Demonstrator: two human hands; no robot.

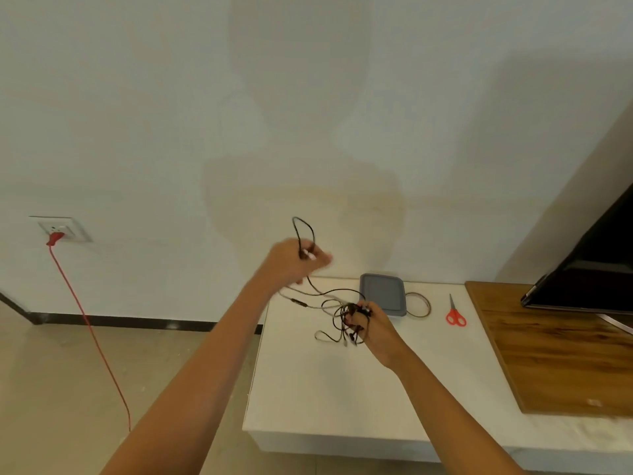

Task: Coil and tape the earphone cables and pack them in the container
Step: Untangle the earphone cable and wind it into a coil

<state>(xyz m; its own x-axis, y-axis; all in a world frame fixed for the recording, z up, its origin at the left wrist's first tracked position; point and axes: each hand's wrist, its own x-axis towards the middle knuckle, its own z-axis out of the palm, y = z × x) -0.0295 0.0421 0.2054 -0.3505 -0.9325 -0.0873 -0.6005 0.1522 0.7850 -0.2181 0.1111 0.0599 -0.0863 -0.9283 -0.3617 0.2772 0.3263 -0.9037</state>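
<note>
While we look down over a pale wall (137, 114) and a low white counter (325, 389), a wooden board (555, 354) lies on the counter's right part with the dark screen (599, 265) standing over its far end. Our left hand (291, 260) is raised above the counter's left edge, fingers pinched around one end of the black earphone cable (329, 292), which loops up above the knuckles. Our right hand (371, 325) sits lower, over the counter, closed around a tangled bundle of black and pale cables that hangs from it. Just behind that hand rests the grey container (383, 293), lid on, with a tape roll (419, 305) touching its right side and red scissors (455, 313) near that. On the wall at left, a red cord (92, 330) runs down from a socket (63, 229).
</note>
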